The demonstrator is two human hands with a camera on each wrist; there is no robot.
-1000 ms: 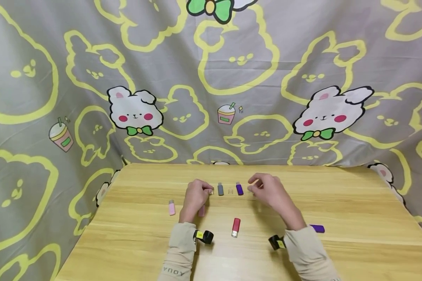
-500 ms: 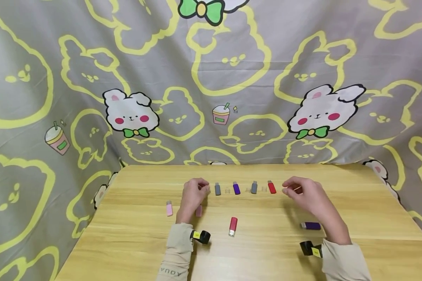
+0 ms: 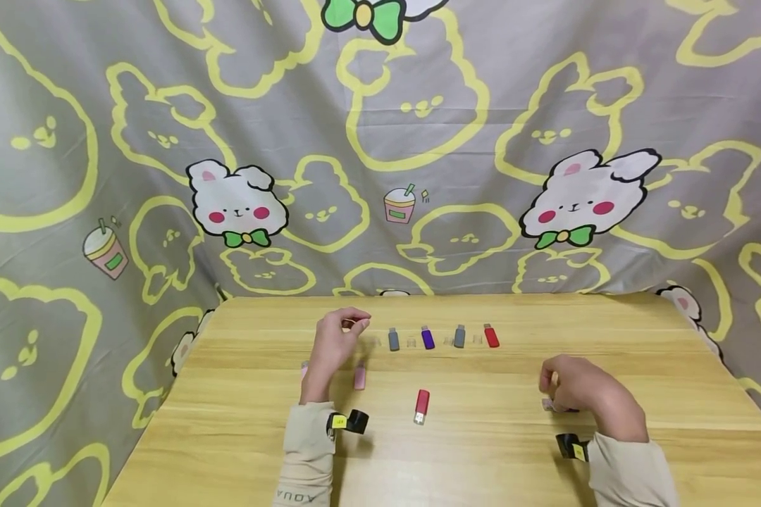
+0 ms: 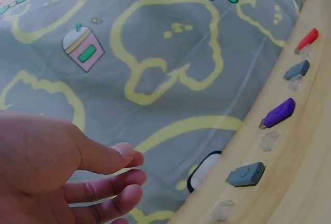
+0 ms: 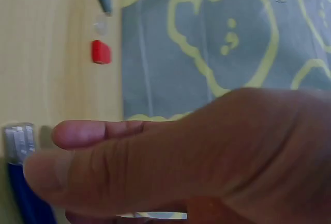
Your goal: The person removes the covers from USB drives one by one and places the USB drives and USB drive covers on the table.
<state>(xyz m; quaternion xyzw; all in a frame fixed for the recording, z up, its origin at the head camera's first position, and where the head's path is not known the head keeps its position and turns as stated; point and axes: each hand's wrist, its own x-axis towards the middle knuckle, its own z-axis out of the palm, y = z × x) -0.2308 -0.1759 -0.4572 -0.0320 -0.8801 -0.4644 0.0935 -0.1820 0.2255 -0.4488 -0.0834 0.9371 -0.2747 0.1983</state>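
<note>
My left hand [image 3: 336, 345] hovers over the table's back left with its fingers loosely bent and nothing between them, as the left wrist view confirms. To its right runs a row: a grey USB stick [image 3: 394, 339], a purple USB stick [image 3: 428, 339], a second grey USB stick [image 3: 459, 336] and a red USB stick [image 3: 492, 336], with small clear pieces [image 3: 411, 342] among them. My right hand [image 3: 586, 389] is over another USB stick, dark blue-purple [image 5: 26, 193], partly covering it. Its thumb overlaps the stick in the right wrist view, fingers apart; contact is unclear.
Another red USB stick [image 3: 421, 407] lies near the table's middle. A pink USB stick [image 3: 360, 377] lies right of the left wrist, and a second pink one [image 3: 304, 368] is mostly hidden behind it. A patterned curtain [image 3: 444, 141] stands along the table's back edge [image 3: 545, 296].
My right hand has left the row's right end, where the red stick and second grey stick became visible, and come down toward me over the purple stick. My left hand has drawn slightly left.
</note>
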